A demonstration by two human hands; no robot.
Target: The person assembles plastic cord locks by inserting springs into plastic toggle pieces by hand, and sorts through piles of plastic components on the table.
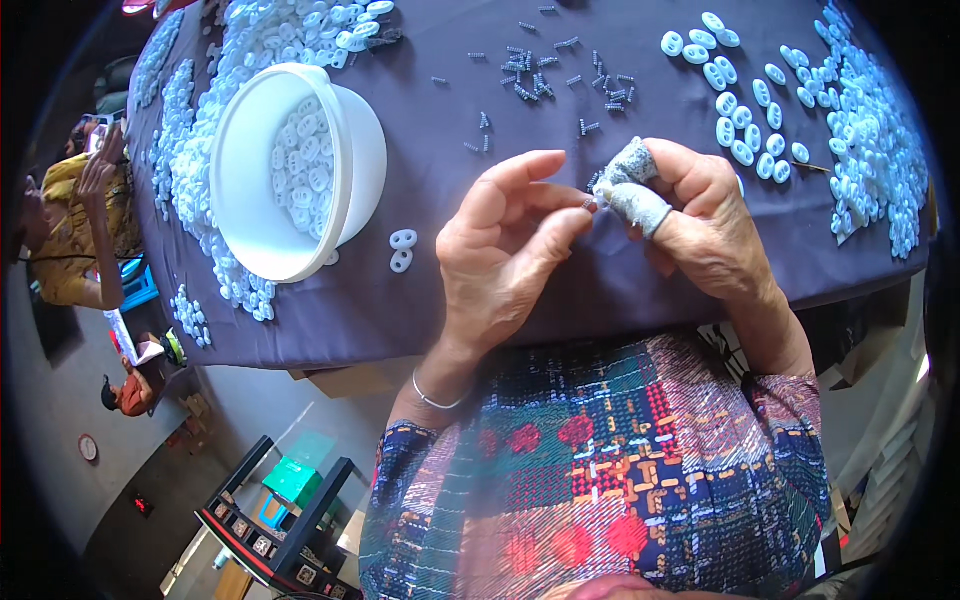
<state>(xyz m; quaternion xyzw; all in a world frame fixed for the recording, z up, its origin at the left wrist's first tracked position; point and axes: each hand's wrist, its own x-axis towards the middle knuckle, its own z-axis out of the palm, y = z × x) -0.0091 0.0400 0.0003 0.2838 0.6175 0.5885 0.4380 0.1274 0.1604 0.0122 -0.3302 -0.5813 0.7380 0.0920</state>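
Pinching a small spring (pixel 589 203) in the left hand (pixel 505 245), above the near side of the table (pixel 420 135).

Noting a white tub (pixel 366 150) standing at left, well apart from the hands, with white oval pieces heaping inside and around; observing loose springs (pixel 525 76) lying beyond the hands, two white ovals (pixel 402 250) lying between tub and left hand, and a white pile (pixel 880 165) spreading at far right. Turning both hands inward, almost touching at the fingertips; wearing pale grey coverings (pixel 638 205) on the right hand (pixel 715 235). Pinching narrowly with the right grip also, but being unable to tell its contents. Finding the held spring looking tiny and coiled, partly hiding behind fingertips.
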